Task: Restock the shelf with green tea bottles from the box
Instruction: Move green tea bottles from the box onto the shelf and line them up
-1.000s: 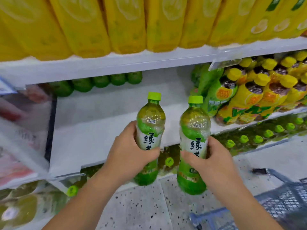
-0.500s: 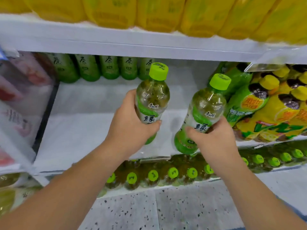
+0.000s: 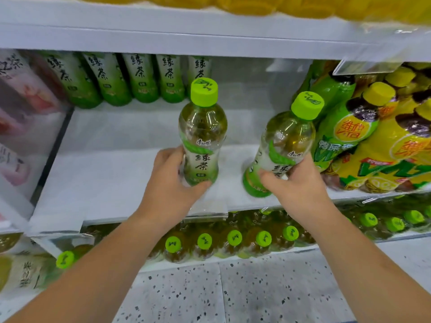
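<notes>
yellow drink bottles (image 3: 384,145), pink cartons (image 3: 21,117), speckled floor (image 3: 210,297)

White store shelving (image 3: 121,183) filled the view, its boards bright under even, cool light. The board above (image 3: 186,36) carried yellow packs (image 3: 268,7) along its top edge. At the right stood yellow-and-green drink bottles with yellow caps (image 3: 377,145), packed tight together. At the left leaned pale pink-printed cartons (image 3: 21,117) behind a dark divider (image 3: 56,145). A clear price-tag holder (image 3: 366,67) hung from the upper board at right. Below lay a grey speckled terrazzo floor (image 3: 233,294) with a straight joint line.
</notes>
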Tool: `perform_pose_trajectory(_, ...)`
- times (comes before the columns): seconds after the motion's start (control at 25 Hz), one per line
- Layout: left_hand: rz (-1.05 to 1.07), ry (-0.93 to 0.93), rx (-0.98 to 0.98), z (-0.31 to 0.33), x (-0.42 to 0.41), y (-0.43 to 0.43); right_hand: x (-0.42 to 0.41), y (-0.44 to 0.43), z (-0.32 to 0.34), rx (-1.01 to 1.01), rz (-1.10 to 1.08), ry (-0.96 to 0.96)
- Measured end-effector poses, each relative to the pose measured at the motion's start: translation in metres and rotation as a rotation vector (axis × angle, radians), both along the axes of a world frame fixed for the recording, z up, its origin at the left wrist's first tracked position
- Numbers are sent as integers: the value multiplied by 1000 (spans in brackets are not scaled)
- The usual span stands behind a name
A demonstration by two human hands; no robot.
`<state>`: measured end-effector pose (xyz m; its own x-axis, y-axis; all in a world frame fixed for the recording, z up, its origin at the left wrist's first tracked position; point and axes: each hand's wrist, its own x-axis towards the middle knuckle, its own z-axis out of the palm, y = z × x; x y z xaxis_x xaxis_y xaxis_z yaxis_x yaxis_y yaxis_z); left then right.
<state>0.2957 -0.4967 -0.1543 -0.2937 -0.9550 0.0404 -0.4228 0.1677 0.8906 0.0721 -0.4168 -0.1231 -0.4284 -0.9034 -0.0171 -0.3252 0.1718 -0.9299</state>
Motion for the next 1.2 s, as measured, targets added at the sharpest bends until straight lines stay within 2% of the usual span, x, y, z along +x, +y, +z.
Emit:
perform_pose_trajectory(0.12,50,-39,-41,-12,4,3,0,11,-15,52,13,91)
perform_pose_trajectory(0.28,106,18,-29,-16,-7,-8,3,4,-31,6,-67,150)
perform_pose_trajectory(0.68,140,-15,-88,-20,-72,-100,-18,-109,-57,-159,-208,143)
perform_pose_trajectory(0.84,178,-80,-94,-18,-101,-132,-38,-160,-63,-195,-247,40)
perform_pose_trajectory(1.2,194,-126,-144,-14,-140,-163,-73,-214,-68,-225,-264,124)
